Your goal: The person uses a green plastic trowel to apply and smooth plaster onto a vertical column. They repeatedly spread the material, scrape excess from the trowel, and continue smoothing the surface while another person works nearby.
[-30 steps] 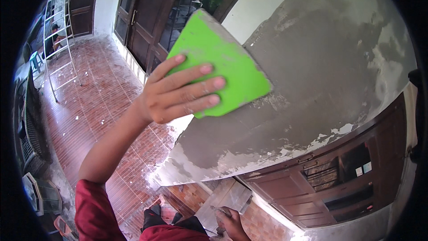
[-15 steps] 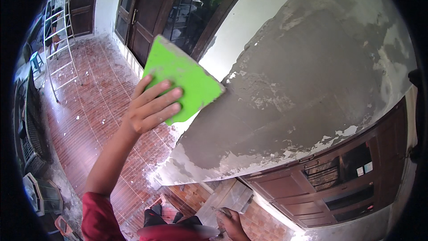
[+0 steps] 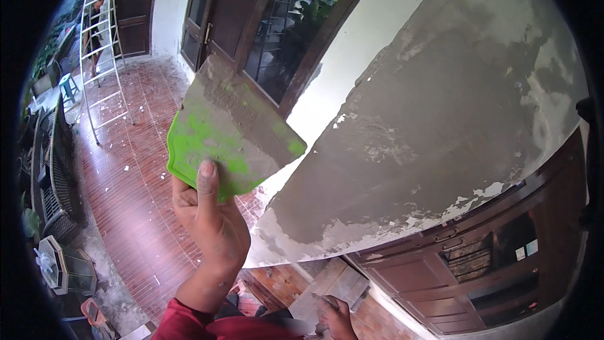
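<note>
Item: green scraper [image 3: 187, 145], left of centre, bearing grey mortar [image 3: 251, 119] across its face. Left hand [image 3: 215, 220]: grip pinching the scraper's lower edge, thumb lying over the face. Right hand [image 3: 333, 319], lower middle: fingers curling; whether around anything, I cannot tell. Step, by my reading: coating the grey wall [image 3: 440, 107], right of centre; next move probably calling for turning the loaded face wallward. Container: glass-sided case [image 3: 66, 264], lower left, contents not showing clearly.

the left of two head-worn fisheye cameras looks down and forward past the nearby left hand [image 3: 212, 220], the plastered wall [image 3: 453, 107] close at right, the tiled floor [image 3: 129, 208] stretching farther off at left.
</note>
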`<state>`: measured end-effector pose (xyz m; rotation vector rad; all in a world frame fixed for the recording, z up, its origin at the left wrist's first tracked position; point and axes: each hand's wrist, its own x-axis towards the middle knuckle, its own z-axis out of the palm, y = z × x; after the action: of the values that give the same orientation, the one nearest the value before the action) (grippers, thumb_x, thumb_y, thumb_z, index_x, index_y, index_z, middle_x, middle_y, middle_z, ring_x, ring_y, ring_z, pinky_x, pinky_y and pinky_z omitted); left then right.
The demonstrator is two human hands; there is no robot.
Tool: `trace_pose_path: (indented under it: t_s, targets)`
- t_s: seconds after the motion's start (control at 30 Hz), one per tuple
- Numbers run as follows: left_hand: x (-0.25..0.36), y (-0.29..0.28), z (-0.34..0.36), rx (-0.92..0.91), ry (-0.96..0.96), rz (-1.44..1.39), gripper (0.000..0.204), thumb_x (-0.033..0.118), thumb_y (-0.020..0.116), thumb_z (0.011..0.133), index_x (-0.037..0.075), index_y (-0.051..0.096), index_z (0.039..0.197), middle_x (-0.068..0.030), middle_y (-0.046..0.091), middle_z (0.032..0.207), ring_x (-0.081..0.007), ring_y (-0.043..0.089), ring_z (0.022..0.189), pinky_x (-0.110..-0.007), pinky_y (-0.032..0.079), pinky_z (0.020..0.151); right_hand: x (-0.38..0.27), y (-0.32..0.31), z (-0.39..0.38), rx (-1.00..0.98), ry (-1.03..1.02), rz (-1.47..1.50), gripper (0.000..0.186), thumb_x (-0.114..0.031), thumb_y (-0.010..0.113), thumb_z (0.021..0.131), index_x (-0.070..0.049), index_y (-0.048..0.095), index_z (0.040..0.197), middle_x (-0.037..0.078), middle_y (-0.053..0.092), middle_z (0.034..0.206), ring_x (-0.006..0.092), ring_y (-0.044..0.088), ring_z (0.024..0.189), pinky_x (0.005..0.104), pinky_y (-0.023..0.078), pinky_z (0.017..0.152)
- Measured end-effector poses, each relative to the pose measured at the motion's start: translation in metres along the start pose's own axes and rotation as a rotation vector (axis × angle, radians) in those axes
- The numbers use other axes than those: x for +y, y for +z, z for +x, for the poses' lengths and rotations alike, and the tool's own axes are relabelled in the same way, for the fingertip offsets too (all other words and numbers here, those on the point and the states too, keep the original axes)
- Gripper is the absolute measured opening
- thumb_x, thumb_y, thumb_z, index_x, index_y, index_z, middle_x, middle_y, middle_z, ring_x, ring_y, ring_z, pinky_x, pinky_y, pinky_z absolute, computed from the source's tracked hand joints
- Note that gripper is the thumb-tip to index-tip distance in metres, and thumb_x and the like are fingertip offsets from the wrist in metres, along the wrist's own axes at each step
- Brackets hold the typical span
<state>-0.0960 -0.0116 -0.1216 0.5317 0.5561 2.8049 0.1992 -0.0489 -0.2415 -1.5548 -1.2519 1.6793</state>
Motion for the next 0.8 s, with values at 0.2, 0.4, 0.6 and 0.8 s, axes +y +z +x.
trace_pose_path:
  t_s: [0.2, 0.4, 0.6, 0.8]
  targets:
    - [0.0, 0.004, -0.01, -0.029, 0.357, 0.187, 0.034, 0.011, 0.057, 0.096, -0.003, 0.05, 0.125, -0.0131, 0.061, 0.118, -0.021, 0.059, 0.11, -0.035, 0.046, 0.098, 0.002, -0.005, -0.001, 0.002, -0.034, 0.074, 0.014, -0.02, 0.061, 0.092, -0.006, 0.063, 0.093, -0.004, 0.043, 0.055, 0.0065, 0.037, 0.039, 0.0232, 0.028, 0.033]
    - [-0.009, 0.002, 0.019, -1.023, 1.082, 0.579, 0.033, 0.017, 0.067, 0.087, 0.017, 0.062, 0.119, -0.0144, 0.061, 0.128, -0.0326, 0.055, 0.122, -0.045, 0.031, 0.112, -0.005, -0.007, -0.006, -0.075, -0.088, 0.037, 0.016, -0.021, 0.061, 0.092, -0.008, 0.061, 0.084, -0.005, 0.042, 0.054, 0.0063, 0.037, 0.039, 0.0238, 0.027, 0.033]
    - [-0.025, 0.009, 0.015, -0.916, 1.141, 0.718, 0.031, 0.018, 0.069, 0.084, 0.022, 0.065, 0.114, -0.0136, 0.063, 0.126, -0.0307, 0.054, 0.123, -0.045, 0.032, 0.112, 0.006, -0.012, -0.008, -0.03, -0.149, -0.002, 0.018, -0.023, 0.062, 0.092, -0.008, 0.06, 0.081, -0.006, 0.043, 0.055, 0.0051, 0.038, 0.042, 0.0229, 0.028, 0.039]
    - [-0.034, 0.033, 0.013, -1.01, 1.13, 0.755, 0.029, 0.018, 0.062, 0.086, 0.022, 0.066, 0.115, -0.0141, 0.062, 0.126, -0.0304, 0.055, 0.122, -0.045, 0.034, 0.11, 0.014, -0.019, -0.015, -0.056, -0.069, -0.002, 0.016, -0.021, 0.061, 0.093, -0.007, 0.063, 0.086, -0.006, 0.044, 0.056, 0.0049, 0.038, 0.044, 0.0224, 0.028, 0.04]
